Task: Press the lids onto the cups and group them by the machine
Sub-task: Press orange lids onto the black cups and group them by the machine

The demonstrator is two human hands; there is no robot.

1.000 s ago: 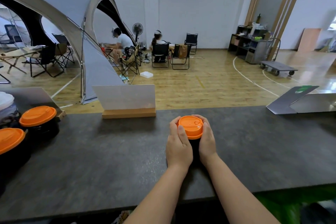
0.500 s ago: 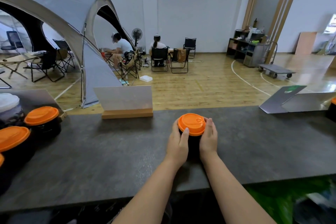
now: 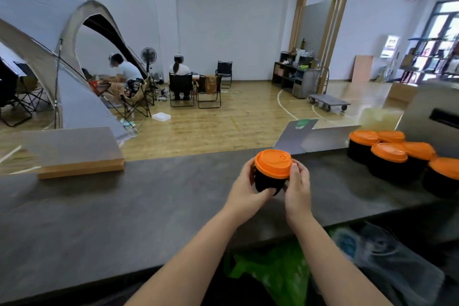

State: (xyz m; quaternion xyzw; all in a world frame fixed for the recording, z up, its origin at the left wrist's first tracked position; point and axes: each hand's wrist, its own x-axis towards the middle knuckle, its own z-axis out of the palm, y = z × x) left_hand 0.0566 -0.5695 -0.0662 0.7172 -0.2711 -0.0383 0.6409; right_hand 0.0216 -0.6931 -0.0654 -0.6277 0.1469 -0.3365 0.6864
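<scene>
Lidded cup (image 3: 269, 180) held in both hands.
It is gripped by the curled fingers of the left hand (image 3: 244, 190) and right hand (image 3: 298, 187), orange lid (image 3: 273, 163) seated, tilted above the counter (image 3: 124, 206).

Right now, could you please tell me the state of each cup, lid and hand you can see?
Held cup: tilted, gripped by both hands above the counter.
Its lid: on the cup.
Left hand: curled round the cup.
Right hand: curled round the cup's other side.
Grouped cups: upright, lidded, standing beside the machine.
</scene>
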